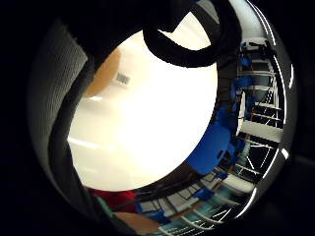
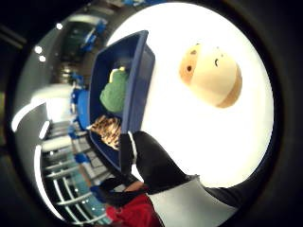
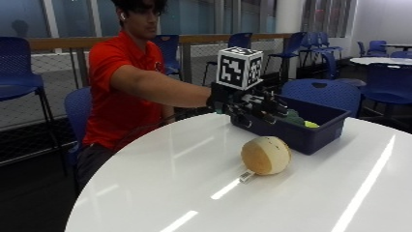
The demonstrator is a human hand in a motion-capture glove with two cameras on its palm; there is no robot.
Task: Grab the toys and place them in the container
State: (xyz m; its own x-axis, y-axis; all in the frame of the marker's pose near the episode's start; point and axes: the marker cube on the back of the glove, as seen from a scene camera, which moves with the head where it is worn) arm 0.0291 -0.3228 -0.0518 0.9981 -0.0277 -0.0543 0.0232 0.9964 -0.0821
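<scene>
Blue container (image 3: 318, 126) partly hidden behind gloved right hand (image 3: 252, 108); grip unclear.

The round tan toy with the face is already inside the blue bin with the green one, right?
Not quite. The round tan toy is still out on the white table, beside the blue bin, as the outside view shows. The green toy is indeed inside the bin, seen in the thumb side palm view.
</scene>
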